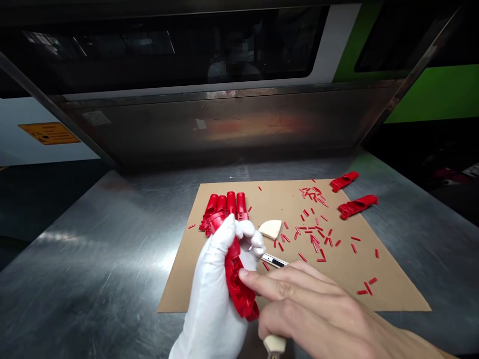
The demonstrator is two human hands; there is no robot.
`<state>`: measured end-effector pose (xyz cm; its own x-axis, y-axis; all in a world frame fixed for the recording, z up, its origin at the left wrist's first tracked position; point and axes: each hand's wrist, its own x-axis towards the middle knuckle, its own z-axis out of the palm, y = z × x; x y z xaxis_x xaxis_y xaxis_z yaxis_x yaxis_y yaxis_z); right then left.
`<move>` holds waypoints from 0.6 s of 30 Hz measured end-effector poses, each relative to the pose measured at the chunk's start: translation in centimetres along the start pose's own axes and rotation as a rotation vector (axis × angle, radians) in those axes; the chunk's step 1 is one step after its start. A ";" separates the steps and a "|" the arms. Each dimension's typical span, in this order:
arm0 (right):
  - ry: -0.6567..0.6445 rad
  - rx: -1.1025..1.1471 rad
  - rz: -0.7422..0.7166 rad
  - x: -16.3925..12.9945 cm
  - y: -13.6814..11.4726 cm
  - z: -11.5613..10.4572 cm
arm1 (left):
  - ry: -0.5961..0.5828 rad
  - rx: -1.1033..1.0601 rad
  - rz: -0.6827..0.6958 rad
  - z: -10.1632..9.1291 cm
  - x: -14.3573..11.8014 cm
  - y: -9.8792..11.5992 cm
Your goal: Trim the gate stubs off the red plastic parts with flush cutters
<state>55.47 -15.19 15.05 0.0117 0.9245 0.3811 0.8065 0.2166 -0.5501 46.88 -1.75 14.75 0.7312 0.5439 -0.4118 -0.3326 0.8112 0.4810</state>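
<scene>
1 white glove point(205, 294) covers the left hand point(220, 276) — matte, soft-looking, lightly wrinkled, and long enough to run past the wrist point(192, 336). The right hand point(322, 306) is bare — slim fingers point(271, 285), creased knuckles point(286, 288) — and so is the forearm point(396, 344) behind it.

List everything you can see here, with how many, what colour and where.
Held part: 1, red, in left hand
Grouped parts: at least 4, red, cardboard's left, beyond left hand
Edge parts: 2, red, across cardboard's right edge
Scraps: dozens, red, scattered over cardboard, mostly right
Wedge: 1, cream, on cardboard
Knife: 1, silver and black, partly behind right hand
Tool end: 1, cream, below right hand
Cardboard: 1, brown, on table
Table: 1, grey, beneath
Backboard: 1, grey, behind table
Label: 1, orange, far left
Panel: green, far right
Window: dark, behind backboard
Left hand: 1, white-gloved, around held part
Right hand: 1, bare, fingertip at held part
</scene>
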 end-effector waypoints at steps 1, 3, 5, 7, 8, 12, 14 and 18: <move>-0.010 -0.005 0.002 0.0 0.1 0.1 | 0.004 0.026 0.009 -0.2 0.2 -0.2; -0.029 -0.024 0.006 0.1 0.2 0.1 | -0.011 0.053 -0.004 -0.6 0.6 -0.5; -0.015 -0.062 0.001 0.1 0.3 -0.3 | -0.060 0.023 -0.072 -0.9 1.0 -0.5; 0.051 -0.119 -0.016 0.3 0.5 -1.0 | -0.122 -0.042 -0.144 -1.0 1.1 -0.2; 0.088 -0.167 -0.018 0.4 0.7 -1.5 | -0.159 -0.063 -0.167 -0.9 1.1 0.0; 0.156 -0.568 -0.047 0.9 1.2 -3.5 | -0.224 -0.085 -0.178 -0.6 0.4 0.9; 0.115 -0.718 -0.093 1.2 1.0 -4.0 | -0.228 -0.061 -0.151 -0.6 0.1 1.0; 0.048 -0.818 -0.151 2.0 -0.3 -4.3 | -0.235 0.036 -0.071 -0.5 -0.3 0.9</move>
<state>57.81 -14.74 19.18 -0.1205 0.8853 0.4492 0.9762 0.0234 0.2158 46.04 -1.13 14.90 0.8719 0.4174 -0.2560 -0.2572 0.8352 0.4861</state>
